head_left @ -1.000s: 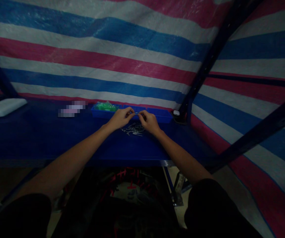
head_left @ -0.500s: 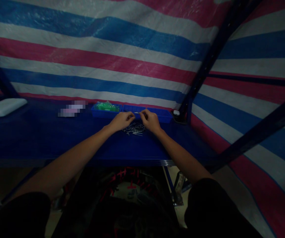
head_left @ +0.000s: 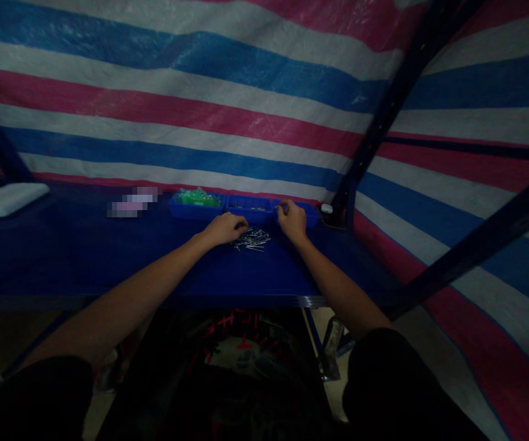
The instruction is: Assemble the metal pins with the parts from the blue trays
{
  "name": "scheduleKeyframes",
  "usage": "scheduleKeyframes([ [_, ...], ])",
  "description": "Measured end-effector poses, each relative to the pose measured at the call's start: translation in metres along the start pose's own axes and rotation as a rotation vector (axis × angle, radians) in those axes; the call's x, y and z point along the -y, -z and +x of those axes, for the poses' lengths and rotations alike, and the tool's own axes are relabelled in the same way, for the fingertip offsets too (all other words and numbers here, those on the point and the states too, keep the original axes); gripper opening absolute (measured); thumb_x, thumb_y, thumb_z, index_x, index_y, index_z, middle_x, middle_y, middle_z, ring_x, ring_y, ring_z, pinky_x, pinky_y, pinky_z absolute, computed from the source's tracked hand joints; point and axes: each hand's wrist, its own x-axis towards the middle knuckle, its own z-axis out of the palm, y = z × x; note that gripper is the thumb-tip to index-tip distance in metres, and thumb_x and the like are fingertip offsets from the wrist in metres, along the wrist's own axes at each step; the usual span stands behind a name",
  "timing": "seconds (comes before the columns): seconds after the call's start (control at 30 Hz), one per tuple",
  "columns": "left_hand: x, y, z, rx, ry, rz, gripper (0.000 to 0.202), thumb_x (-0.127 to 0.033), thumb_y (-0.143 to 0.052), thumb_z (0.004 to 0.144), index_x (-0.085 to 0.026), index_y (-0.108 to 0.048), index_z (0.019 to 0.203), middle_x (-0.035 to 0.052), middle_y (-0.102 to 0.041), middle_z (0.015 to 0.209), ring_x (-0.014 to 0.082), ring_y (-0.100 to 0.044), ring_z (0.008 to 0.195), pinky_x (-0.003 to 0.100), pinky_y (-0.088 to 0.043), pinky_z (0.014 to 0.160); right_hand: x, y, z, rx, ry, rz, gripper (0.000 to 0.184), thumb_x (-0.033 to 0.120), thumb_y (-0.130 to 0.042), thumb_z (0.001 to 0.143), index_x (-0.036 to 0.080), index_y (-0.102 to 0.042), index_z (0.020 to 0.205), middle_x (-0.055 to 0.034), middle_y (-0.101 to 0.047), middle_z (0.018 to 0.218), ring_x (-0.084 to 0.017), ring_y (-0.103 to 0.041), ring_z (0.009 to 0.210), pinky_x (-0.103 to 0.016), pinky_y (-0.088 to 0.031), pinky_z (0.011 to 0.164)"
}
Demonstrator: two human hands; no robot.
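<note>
Showing half-curled fingers, my left hand point(head_left: 227, 229) is left of the metal pins point(head_left: 252, 239), my right hand point(head_left: 293, 220) at the right blue bin point(head_left: 312, 215); I can't tell either's hold.

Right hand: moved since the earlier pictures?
Yes: the right hand shifted right, from the middle blue rectangular bin toward the rightmost blue rectangular bin.

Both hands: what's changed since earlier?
The bare right hand moved right, to the rightmost blue plastic bin. The bare left hand let go of the small slim piece both held and dipped beside the silvery metal pins. Right grip unclear. Bin and pins stayed.
</note>
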Motion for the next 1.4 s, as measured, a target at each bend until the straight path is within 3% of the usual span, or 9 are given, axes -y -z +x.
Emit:
scheduleKeyframes([
  [0.17,0.003,-0.001,0.001,0.028,-0.018,0.035,0.028,-0.034,-0.046,0.081,-0.022,-0.064,0.099,0.0034,-0.068,0.098,0.0183,-0.060,0.089,0.032,-0.041,0.084,-0.001,0.000,0.001,0.027,-0.030,-0.007,0.026,0.030,-0.044,0.082,0.020,-0.065,0.094,-0.0042,-0.066,0.072,-0.018,-0.057,0.063,-0.026,-0.035,0.060],
  [0.5,-0.003,0.005,-0.004,0.043,0.051,0.118,0.028,-0.036,-0.044,0.081,-0.024,-0.065,0.096,0.0036,-0.067,0.100,0.0213,-0.059,0.093,0.033,-0.043,0.079,-0.003,0.003,0.002,-0.007,-0.102,-0.042,0.028,0.030,-0.042,0.083,0.018,-0.065,0.094,-0.0055,-0.066,0.075,-0.019,-0.058,0.070,-0.026,-0.037,0.064],
  [0.73,-0.002,0.002,-0.002,0.040,0.011,0.078,0.027,-0.036,-0.046,0.081,-0.024,-0.065,0.096,0.0040,-0.067,0.099,0.0206,-0.059,0.092,0.032,-0.042,0.082,-0.004,-0.002,0.003,0.044,0.085,0.086,0.028,0.032,-0.043,0.082,0.017,-0.066,0.091,-0.0014,-0.061,0.061,-0.014,-0.052,0.056,-0.024,-0.036,0.058],
  [0.87,-0.005,0.002,-0.002,0.052,0.023,0.087,0.028,-0.037,-0.046,0.080,-0.024,-0.064,0.098,0.0044,-0.066,0.101,0.0211,-0.058,0.095,0.032,-0.042,0.082,-0.006,0.000,0.004,0.021,-0.022,0.010,0.028,0.032,-0.044,0.082,0.018,-0.066,0.091,-0.0046,-0.065,0.070,-0.017,-0.056,0.063,-0.026,-0.039,0.063],
  [1.1,-0.006,0.005,-0.004,0.054,0.125,0.124,0.027,-0.038,-0.046,0.080,-0.025,-0.066,0.091,0.0049,-0.067,0.100,0.0231,-0.058,0.095,0.034,-0.044,0.079,-0.018,0.009,0.008,-0.013,-0.209,-0.101,0.024,0.028,-0.046,0.081,0.019,-0.067,0.090,-0.0108,-0.068,0.084,-0.023,-0.061,0.081,-0.031,-0.043,0.069],
  [1.23,-0.002,0.007,-0.004,0.046,0.239,0.168,0.023,-0.037,-0.050,0.078,-0.023,-0.066,0.087,0.0063,-0.068,0.095,0.0233,-0.060,0.089,0.033,-0.045,0.075,-0.021,0.005,0.008,0.001,-0.211,-0.085,0.023,0.029,-0.048,0.080,0.019,-0.067,0.090,-0.0110,-0.067,0.084,-0.023,-0.061,0.081,-0.032,-0.044,0.069],
  [1.4,0.002,0.009,-0.006,0.017,0.315,0.155,0.028,-0.038,-0.054,0.076,-0.024,-0.061,0.099,0.0051,-0.067,0.098,0.0217,-0.061,0.088,0.030,-0.046,0.075,-0.019,0.002,0.005,-0.015,-0.180,-0.044,0.023,0.034,-0.052,0.078,0.020,-0.068,0.086,-0.0091,-0.067,0.079,-0.022,-0.061,0.076,-0.030,-0.044,0.067],
])
